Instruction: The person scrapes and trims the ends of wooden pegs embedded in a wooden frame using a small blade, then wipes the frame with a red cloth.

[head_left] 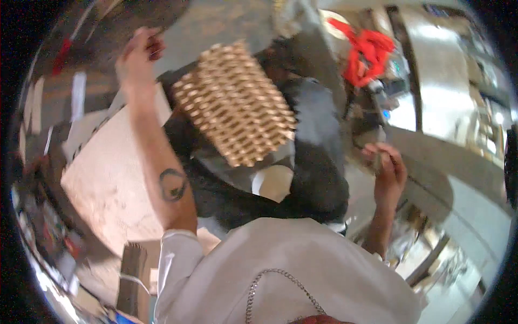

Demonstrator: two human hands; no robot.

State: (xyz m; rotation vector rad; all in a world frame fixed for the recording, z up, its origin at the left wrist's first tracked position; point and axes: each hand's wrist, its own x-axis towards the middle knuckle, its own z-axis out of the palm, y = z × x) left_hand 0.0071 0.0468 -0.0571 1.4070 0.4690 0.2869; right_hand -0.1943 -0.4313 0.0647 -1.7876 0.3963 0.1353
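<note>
A woven tan panel (pixel 237 102), like a basketwork of thin strips with a stepped edge, rests over my dark-trousered lap, and neither hand touches it. Raised to its far left is my left hand (pixel 141 51), its fingers curled inward; whatever they pinch, if anything, is too blurred to name. Out to the right, beyond my knee, my right hand (pixel 387 164) is closed, with a small pale piece between thumb and fingers that I cannot identify.
A large pale board (pixel 116 178) lies under my left forearm. Corrugated cardboard (pixel 132 275) stands at lower left. Red cloth or plastic (pixel 369 54) sits among small items at the far right, beside a long grey bench surface (pixel 440 70). A round pale stool-like shape (pixel 272 182) shows between my legs.
</note>
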